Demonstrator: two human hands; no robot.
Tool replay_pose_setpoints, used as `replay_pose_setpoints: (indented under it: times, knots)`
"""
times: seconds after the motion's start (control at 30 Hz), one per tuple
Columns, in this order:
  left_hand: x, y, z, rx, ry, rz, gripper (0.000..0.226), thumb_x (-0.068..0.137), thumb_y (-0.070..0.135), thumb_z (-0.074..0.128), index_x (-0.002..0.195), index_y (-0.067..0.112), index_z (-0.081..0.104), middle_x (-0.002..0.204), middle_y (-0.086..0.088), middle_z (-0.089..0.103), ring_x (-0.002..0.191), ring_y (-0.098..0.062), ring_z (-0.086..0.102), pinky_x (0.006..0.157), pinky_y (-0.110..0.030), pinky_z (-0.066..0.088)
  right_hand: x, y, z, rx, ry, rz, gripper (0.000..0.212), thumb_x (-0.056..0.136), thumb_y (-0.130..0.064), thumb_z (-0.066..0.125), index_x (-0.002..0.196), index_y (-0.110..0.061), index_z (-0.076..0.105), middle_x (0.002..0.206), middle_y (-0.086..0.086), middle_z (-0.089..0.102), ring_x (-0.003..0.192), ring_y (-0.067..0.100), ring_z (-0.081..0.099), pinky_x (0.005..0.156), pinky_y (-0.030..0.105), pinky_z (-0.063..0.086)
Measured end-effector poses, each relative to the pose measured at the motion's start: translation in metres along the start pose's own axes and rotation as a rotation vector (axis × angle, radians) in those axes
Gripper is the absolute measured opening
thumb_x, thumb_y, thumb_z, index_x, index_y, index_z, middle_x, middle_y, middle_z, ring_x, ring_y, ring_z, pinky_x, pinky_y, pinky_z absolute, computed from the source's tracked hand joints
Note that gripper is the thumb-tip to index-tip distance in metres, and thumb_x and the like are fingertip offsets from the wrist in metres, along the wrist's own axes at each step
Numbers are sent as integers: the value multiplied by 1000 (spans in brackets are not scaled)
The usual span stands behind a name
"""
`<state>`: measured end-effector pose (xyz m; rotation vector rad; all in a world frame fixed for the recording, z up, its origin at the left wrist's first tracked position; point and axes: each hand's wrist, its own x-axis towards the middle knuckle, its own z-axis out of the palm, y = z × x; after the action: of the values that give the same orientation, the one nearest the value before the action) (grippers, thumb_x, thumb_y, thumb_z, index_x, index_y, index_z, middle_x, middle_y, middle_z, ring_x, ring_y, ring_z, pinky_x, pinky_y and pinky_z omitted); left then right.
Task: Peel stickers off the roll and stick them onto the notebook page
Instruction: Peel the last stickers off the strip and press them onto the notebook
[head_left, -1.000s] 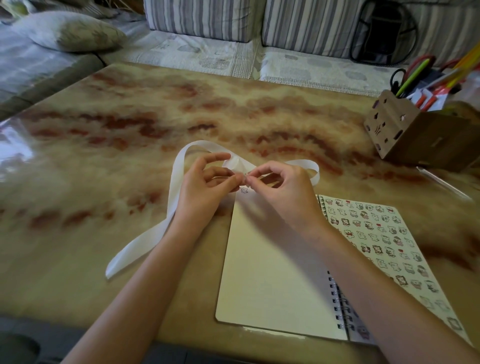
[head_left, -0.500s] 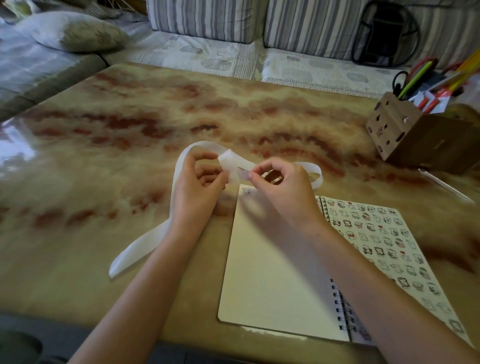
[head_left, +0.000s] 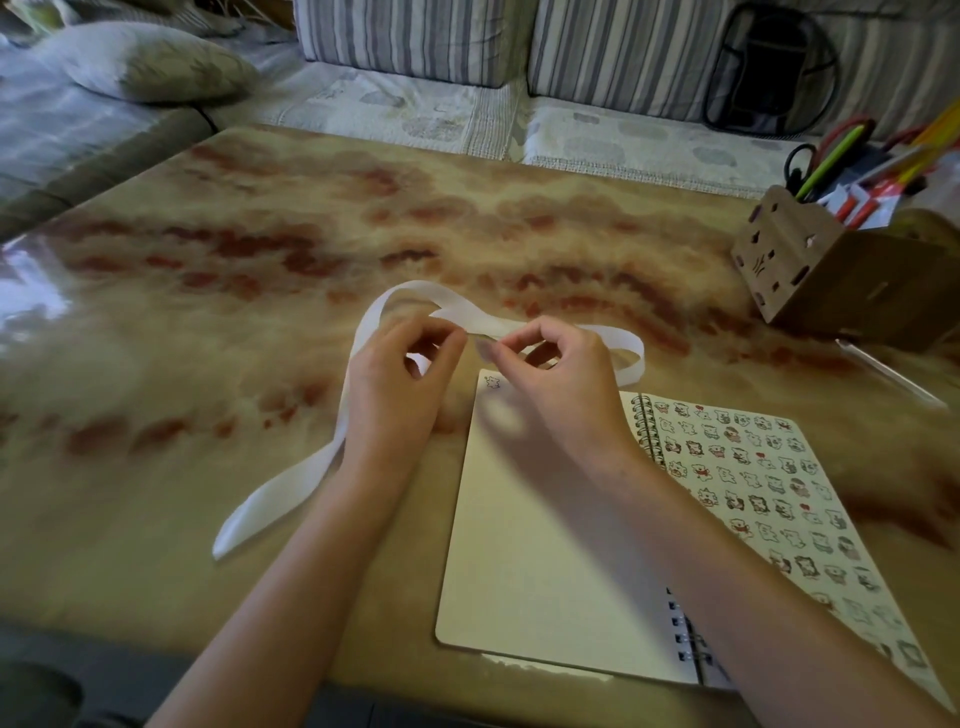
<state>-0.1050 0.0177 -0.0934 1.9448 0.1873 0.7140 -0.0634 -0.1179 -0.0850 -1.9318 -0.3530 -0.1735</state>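
Two bare forearms come in from the bottom edge and meet over the near half of the table (head_left: 208, 322). One spiral notebook (head_left: 647, 426) lies open under the right forearm. Its blank cream page (head_left: 540, 561) faces up, with the printed cover (head_left: 753, 483) flat at the page's 3 o'clock. One small sticker (head_left: 492, 382) sits in the page's far left corner, at 11 o'clock.

Just past the page's far edge, the left hand (head_left: 400, 400) is held knuckles up with fingers curled, thumb and forefinger pinching the sticker strip (head_left: 291, 488). The right hand (head_left: 566, 400), at its 3 o'clock, is curled the same way. Its thumb and forefinger tips are pressed together on the same strip, right beside the left pinch. Whether a peeled sticker sits between them is too small to tell.

There is one white strip. It loops from the pinch toward 12 o'clock, drops behind the left hand and ends flat on the table at that hand's 7 o'clock. Its other end curls behind the right hand.

Farther off, at 2 o'clock of the hands, one wooden pen holder (head_left: 810, 275) stands packed with pens. One pen (head_left: 888, 371) lies on the table at its 5 o'clock. Beyond the table are two striped cushions (head_left: 410, 41) and one pillow (head_left: 145, 62) at 10 o'clock.
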Motion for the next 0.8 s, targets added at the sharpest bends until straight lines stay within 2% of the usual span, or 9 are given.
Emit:
replay_pose_setpoints:
  times: [0.07,0.13,0.23,0.3,0.4,0.47,0.6,0.73,0.8]
  knots:
    - [-1,4,0,-60,-32,-74,7,87,19,65,82,15,69,74,11,67,66,-4,61,62,-8,41,-1,1,1,-26,20,-23,19,81,-26,75,72,-12,65,63,-10,61,53,6,49,57,27,43]
    - [-3,6,0,-92,-73,-114,9,86,21,66,82,15,71,74,5,70,67,-6,64,62,-6,41,-1,2,2,-127,68,-102,18,81,-25,73,71,-13,63,70,-7,61,55,11,51,59,34,47]
    - [-3,6,1,-138,-117,-169,11,85,27,67,81,21,74,76,4,72,68,-5,64,61,-10,43,-2,1,5,-253,139,-249,17,80,-22,70,71,-13,60,74,-5,59,60,18,54,59,40,48]
    - [-2,6,1,-183,-133,-208,11,85,28,66,80,23,75,77,7,72,66,0,63,61,-13,43,-2,0,6,-334,168,-331,15,79,-21,68,71,-14,58,75,-4,58,62,17,55,57,39,47]
    - [-1,7,0,-238,-142,-242,11,86,25,67,78,22,74,71,16,70,60,6,59,57,-9,41,-3,1,10,-411,193,-415,13,78,-22,66,71,-14,58,75,-4,58,62,16,55,53,34,45]
    - [-2,7,1,-255,-152,-242,10,86,23,67,80,20,75,74,16,71,61,6,60,56,-7,41,-3,2,12,-429,207,-452,13,78,-21,67,71,-15,58,75,-5,58,62,15,53,51,31,43]
    - [-1,7,-1,-289,-165,-242,11,86,21,67,78,22,74,76,16,72,63,5,60,56,-7,41,-3,4,13,-460,206,-506,11,79,-20,67,72,-14,60,78,-6,61,63,13,53,50,28,42]
    - [-1,9,-2,-319,-153,-295,10,85,24,67,76,23,73,62,19,67,55,7,57,53,-6,40,-2,5,11,-457,197,-530,7,81,-21,68,77,-15,66,80,-5,64,64,10,53,53,26,43]
    - [-1,9,-2,-323,-147,-311,11,85,26,68,76,23,73,62,18,68,54,7,56,52,-7,40,-1,6,9,-422,174,-525,7,81,-22,69,80,-15,68,82,-6,65,65,5,47,55,27,45]
